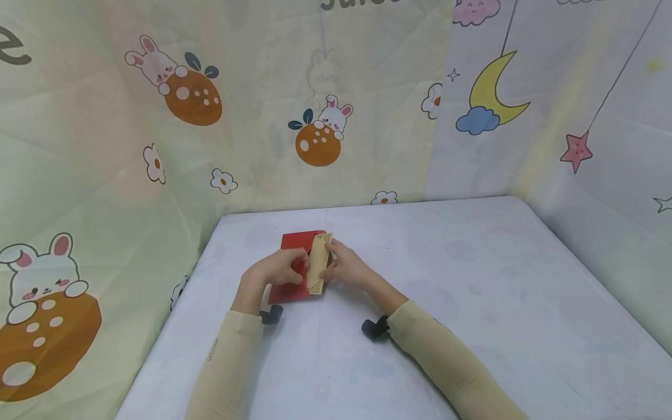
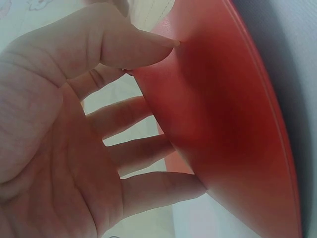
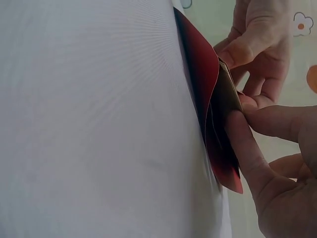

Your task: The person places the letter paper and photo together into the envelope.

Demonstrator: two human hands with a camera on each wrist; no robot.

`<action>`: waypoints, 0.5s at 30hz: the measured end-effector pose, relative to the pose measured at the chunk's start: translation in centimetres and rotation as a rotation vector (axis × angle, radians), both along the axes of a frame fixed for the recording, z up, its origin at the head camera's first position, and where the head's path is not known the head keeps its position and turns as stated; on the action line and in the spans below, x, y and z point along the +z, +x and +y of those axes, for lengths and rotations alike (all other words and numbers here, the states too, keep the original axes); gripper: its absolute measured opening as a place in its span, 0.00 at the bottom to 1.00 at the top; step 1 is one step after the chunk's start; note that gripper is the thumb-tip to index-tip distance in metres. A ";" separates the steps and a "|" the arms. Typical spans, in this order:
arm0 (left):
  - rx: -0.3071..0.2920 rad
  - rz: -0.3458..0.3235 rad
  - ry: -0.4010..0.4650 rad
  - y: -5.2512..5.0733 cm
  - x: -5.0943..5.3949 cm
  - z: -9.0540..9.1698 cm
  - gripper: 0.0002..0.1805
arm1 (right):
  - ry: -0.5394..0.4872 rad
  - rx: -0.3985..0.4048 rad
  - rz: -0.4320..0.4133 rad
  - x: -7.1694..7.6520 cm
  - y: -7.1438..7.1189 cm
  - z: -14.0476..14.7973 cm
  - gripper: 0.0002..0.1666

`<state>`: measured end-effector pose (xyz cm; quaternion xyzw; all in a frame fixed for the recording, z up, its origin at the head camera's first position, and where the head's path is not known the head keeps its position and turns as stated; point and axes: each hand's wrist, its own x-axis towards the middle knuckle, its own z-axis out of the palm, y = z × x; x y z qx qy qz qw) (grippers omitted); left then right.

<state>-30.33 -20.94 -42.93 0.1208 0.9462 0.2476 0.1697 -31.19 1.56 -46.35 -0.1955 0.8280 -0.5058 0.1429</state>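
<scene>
A flat red envelope [image 1: 299, 240] lies toward the back left of the table, its mouth gaping in the right wrist view. A cream strip with a speckled border [image 1: 318, 263] runs along its right side; whether it is a flap or a separate piece, I cannot tell. My left hand [image 1: 277, 269] pinches the red envelope, thumb on its face and fingertips behind the edge in the left wrist view. On the other side my right hand [image 1: 347, 267] holds the cream strip between thumb and fingers, close to the opening [image 3: 218, 124].
A white cloth covers the table [image 1: 472, 303]. Behind it hangs a curtain [image 1: 252, 151] printed with rabbits, oranges and flowers. Black wrist-camera mounts [image 1: 375, 328] sit low over the tabletop by both forearms.
</scene>
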 end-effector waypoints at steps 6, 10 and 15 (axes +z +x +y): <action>-0.010 0.010 -0.008 -0.1 0.0 0.0 0.19 | 0.020 0.011 0.039 0.0 0.1 0.0 0.54; -0.012 0.010 -0.004 0.0 0.0 0.0 0.19 | 0.019 0.031 0.063 -0.2 0.1 0.0 0.53; -0.010 0.004 0.001 0.0 -0.1 0.0 0.19 | 0.028 0.065 0.083 -0.4 0.1 0.0 0.50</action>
